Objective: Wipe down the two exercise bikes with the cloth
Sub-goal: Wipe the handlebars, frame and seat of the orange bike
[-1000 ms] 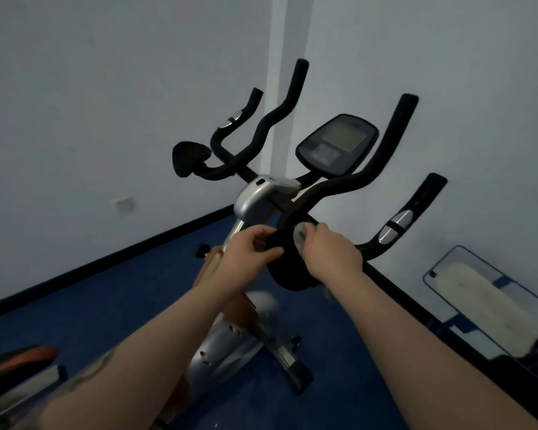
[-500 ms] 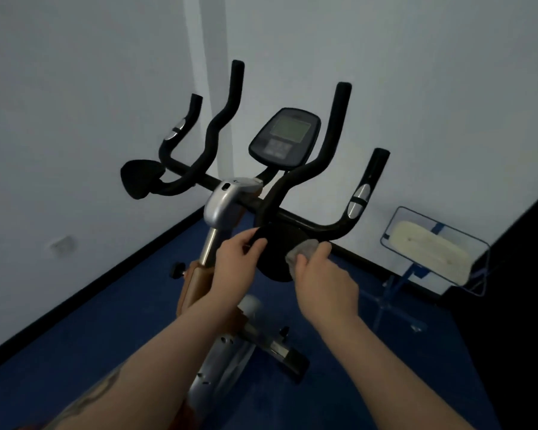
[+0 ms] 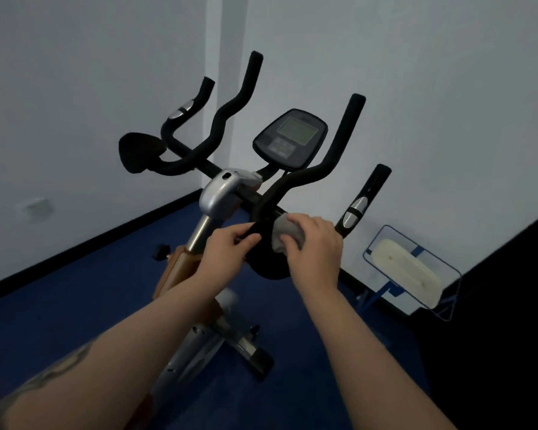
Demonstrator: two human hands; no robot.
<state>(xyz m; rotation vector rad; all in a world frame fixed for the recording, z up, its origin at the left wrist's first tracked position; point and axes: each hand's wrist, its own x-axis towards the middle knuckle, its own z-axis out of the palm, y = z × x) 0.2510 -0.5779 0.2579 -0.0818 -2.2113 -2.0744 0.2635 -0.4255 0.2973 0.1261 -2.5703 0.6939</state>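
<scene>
Partly hidden cloth, right hand gripping

matt black foam handlebars; glossy silver metal post; soft grey cloth.

Mop head by wall, wall socket.

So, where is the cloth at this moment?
In the head view the cloth is right of centre, held by the right hand against the black handlebar, beside the left hand.
</scene>
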